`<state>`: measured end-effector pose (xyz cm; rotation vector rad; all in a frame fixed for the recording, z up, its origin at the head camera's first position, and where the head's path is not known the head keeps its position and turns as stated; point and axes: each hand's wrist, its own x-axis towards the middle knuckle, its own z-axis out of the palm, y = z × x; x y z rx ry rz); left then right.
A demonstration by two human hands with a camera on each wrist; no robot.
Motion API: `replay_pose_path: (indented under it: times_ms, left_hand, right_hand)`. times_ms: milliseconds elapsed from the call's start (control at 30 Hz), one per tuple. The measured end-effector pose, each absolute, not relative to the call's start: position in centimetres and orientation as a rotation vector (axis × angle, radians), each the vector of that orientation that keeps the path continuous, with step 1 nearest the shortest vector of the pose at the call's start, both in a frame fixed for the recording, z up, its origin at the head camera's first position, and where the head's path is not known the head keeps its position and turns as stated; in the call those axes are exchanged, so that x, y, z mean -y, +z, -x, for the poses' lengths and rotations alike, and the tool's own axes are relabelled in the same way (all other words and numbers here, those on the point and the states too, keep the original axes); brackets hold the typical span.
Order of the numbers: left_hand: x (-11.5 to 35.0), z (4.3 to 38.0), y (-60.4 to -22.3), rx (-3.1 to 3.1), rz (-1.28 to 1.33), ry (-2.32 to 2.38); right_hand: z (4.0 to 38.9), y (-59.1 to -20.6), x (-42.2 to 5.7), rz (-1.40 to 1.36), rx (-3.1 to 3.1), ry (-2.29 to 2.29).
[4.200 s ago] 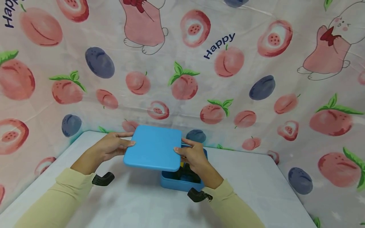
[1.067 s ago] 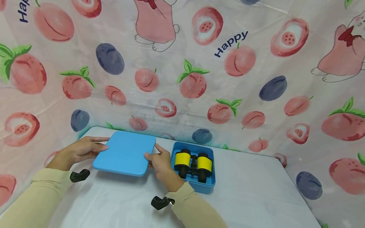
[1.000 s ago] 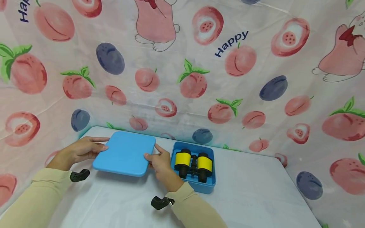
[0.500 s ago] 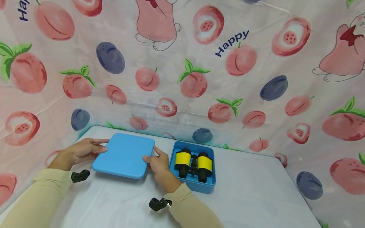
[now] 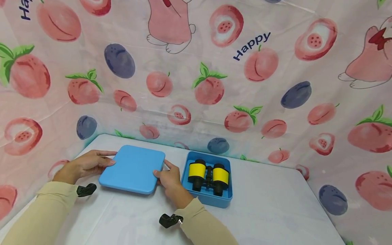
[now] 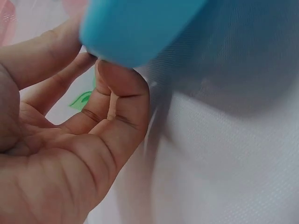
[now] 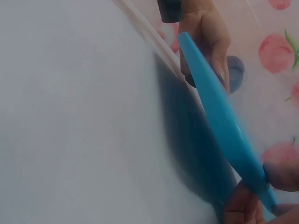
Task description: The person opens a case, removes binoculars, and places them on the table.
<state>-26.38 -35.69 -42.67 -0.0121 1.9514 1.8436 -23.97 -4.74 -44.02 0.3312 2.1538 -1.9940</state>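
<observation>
Behind the white desk (image 5: 269, 211) hangs a pink cloth (image 5: 275, 85) printed with peaches, plums and rabbits; it covers the far wall and both sides.

On the left part of the desk is a flat blue lid (image 5: 133, 168), held by both hands just above the surface, with its shadow under it in the right wrist view. The left hand (image 5: 84, 165) holds the left edge of the lid: the thumb lies on the top near the corner and the other fingers (image 6: 117, 88) are curled under the edge. The right hand (image 5: 169, 177) holds the right edge in the same way, thumb on the top and fingers below.

Just to the right of the right hand stands an open blue box (image 5: 214, 200). Inside it lie toy binoculars (image 5: 208, 176), black with yellow bands around the two tubes. The lid and the box are near each other but they do not touch. Both arms wear beige sleeves (image 5: 46, 214), and a small black mount (image 5: 167, 219) is seen at each wrist.
</observation>
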Motion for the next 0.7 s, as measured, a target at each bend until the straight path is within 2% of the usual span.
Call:
replay_pose_path:
  times_ms: [700]
  left_hand:
    - [35.60,26.33,-42.61,-2.022,0.045,1.788]
  right_hand:
    - [23.81,-44.25,4.68,-0.284,-2.241,-1.960]
